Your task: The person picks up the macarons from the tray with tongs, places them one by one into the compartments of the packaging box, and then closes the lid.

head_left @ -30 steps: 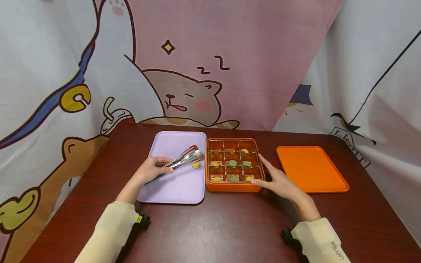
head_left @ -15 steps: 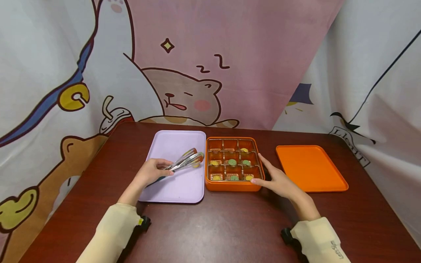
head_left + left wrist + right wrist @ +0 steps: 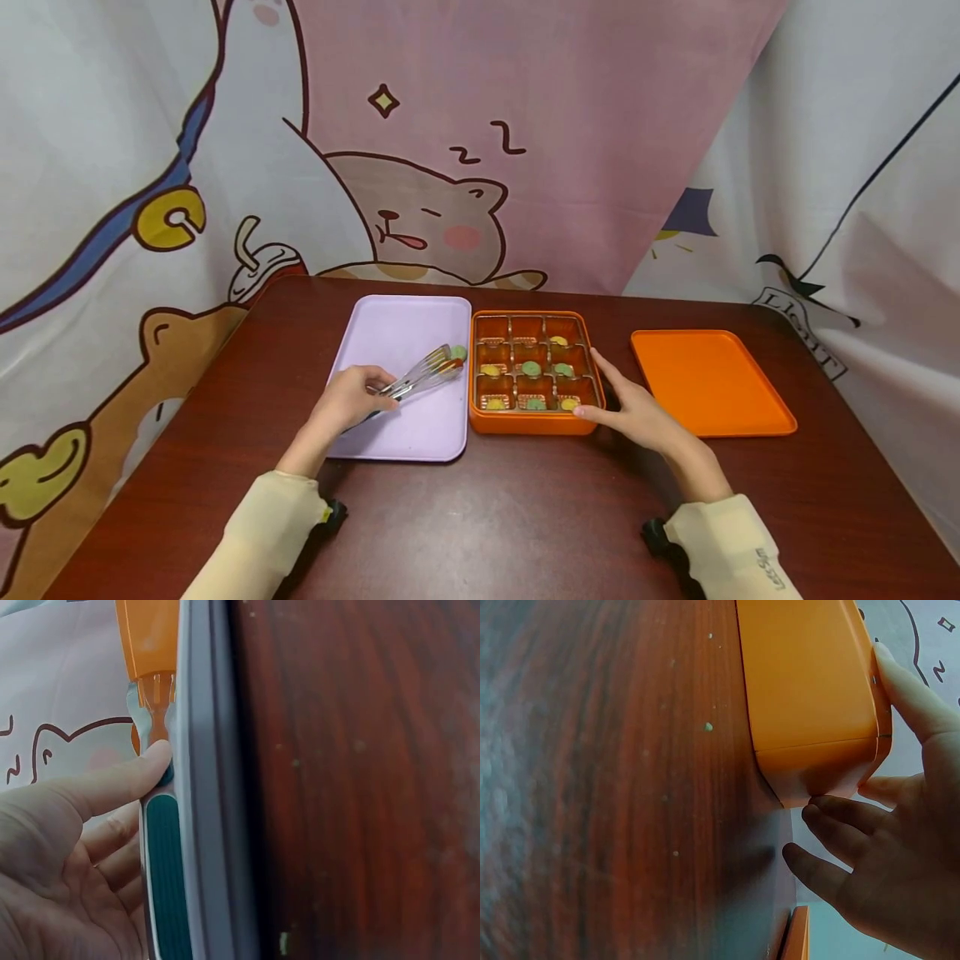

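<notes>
1. The left hand (image 3: pixel 348 400) grips the tongs (image 3: pixel 420 377) by their teal handle, thumb pressed on top, as the left wrist view shows.
2. The tongs reach right and far over the lilac tray (image 3: pixel 390 333), and their tips pinch a small green piece (image 3: pixel 458 352) just beside the left wall of the box (image 3: pixel 532 423).
3. The lilac tray lies on the table (image 3: pixel 495 517), touching or almost touching the left side of the box.
4. The box is orange, split into nine cells; several hold yellow and green pieces (image 3: pixel 531 368), while some far cells show only foil cups.
5. The right hand (image 3: pixel 633 408) rests against the right near corner of the box, with the thumb on the near wall and straight fingers along the right wall; it grasps nothing.
6. An orange lid (image 3: pixel 708 383) lies flat to the right of the box, apart from it.
7. A cartoon cloth (image 3: pixel 420 150) hangs behind the table.
</notes>
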{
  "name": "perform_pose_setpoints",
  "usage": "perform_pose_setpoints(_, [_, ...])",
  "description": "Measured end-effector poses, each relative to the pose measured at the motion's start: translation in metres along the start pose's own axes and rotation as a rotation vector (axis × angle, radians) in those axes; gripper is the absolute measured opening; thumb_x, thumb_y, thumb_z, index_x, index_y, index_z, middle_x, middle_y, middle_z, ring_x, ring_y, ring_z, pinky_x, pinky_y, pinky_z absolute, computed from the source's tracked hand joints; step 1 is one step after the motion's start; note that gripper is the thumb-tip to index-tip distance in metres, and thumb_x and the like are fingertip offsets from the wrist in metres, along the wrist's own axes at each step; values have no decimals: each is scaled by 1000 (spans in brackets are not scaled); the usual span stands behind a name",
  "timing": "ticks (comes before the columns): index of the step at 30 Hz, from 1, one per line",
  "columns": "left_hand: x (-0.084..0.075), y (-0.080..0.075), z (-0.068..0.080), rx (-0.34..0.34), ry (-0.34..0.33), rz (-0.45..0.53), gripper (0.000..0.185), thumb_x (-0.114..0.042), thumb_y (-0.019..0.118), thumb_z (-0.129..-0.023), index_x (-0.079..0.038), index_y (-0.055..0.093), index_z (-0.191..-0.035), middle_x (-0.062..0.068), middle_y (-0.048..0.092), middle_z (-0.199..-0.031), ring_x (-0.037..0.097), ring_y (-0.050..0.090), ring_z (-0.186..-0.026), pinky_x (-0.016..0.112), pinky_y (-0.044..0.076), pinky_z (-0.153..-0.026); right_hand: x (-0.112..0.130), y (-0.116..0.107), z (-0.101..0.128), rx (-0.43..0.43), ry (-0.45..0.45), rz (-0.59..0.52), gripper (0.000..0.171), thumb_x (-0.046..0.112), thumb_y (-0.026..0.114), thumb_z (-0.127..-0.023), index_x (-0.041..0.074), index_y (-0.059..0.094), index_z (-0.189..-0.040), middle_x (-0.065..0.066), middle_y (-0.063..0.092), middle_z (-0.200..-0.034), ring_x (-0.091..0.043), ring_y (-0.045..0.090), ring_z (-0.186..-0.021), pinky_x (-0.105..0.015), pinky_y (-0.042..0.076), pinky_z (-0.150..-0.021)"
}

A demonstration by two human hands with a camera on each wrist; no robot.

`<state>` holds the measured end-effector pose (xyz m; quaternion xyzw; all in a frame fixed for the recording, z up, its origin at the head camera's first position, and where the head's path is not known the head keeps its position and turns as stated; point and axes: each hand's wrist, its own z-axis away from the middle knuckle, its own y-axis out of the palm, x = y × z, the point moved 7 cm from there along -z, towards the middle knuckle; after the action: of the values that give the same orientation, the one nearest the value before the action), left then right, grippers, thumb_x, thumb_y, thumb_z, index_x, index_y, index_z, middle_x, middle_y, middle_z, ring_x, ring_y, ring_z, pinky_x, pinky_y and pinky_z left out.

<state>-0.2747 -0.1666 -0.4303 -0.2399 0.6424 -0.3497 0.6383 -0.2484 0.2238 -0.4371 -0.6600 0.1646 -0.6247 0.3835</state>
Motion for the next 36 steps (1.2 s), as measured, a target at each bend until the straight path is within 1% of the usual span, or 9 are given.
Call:
perform_pose_setpoints(6, [1, 0, -4, -21, -5, -23, 15, -14, 78, -73, -10, 71, -86, 1, 71, -80, 11, 56, -69, 27, 40, -61, 1, -1, 0, 5, 4, -1, 96, 52, 64, -84, 29, 0, -152, -14, 17, -156, -42, 23, -138, -66, 22, -101])
perform_pose_setpoints(9, [4, -1, -6, -24, -18, -21, 12, -14, 78, -74, -10, 71, -84, 1, 70, -78, 11, 54, -67, 27, 39, -61, 1, -1, 0, 7, 8, 0, 96, 52, 64, -84, 28, 0, -152, -15, 16, -156, -42, 23, -138, -66, 22, -101])
perform_pose_setpoints(14, [10, -4, -8, -34, -37, 1, 16, -15, 76, -77, -7, 72, -91, 4, 71, -81, 13, 56, -70, 26, 40, -60, 2, -1, 0, 4, -1, 1, 97, 51, 65, -83, 26, 1, -152, -15, 18, -156, -42, 25, -137, -66, 23, -101])
perform_pose_setpoints(17, [10, -11, -9, -57, -35, 23, 19, -15, 76, -78, -5, 73, -94, 7, 72, -83, 13, 58, -71, 26, 41, -60, 2, -1, 0, -1, -5, -4, 97, 51, 65, -83, 27, 1, -152, -15, 19, -155, -41, 26, -137, -65, 24, -101])
perform_pose_setpoints(22, [4, -21, -12, -78, -23, 55, 21, -17, 77, -78, -5, 73, -95, 8, 72, -84, 12, 58, -70, 26, 42, -59, 1, -1, 1, -2, 2, -3, 96, 51, 65, -83, 32, -1, -151, -16, 19, -155, -42, 26, -137, -65, 24, -101])
perform_pose_setpoints(24, [2, -24, -14, -76, -22, 66, 21, -18, 76, -78, -6, 73, -95, 7, 73, -84, 12, 58, -70, 26, 42, -60, 1, -1, 1, 0, 5, -3, 96, 51, 65, -83, 31, 0, -151, -16, 19, -155, -42, 25, -137, -66, 23, -102])
perform_pose_setpoints(31, [-8, -27, -18, -70, -2, 110, 21, -20, 76, -79, -8, 74, -97, 5, 73, -83, 11, 60, -71, 28, 42, -62, 1, -1, 0, 3, 3, 1, 97, 51, 64, -84, 25, 2, -153, -15, 17, -156, -42, 24, -137, -66, 23, -101])
perform_pose_setpoints(36, [-19, -26, -22, -72, 19, 152, 21, -20, 75, -80, -8, 74, -97, 5, 73, -82, 10, 60, -70, 28, 43, -61, 0, -1, 0, -3, -1, -6, 97, 51, 65, -83, 29, 1, -152, -16, 20, -155, -42, 27, -136, -65, 24, -102])
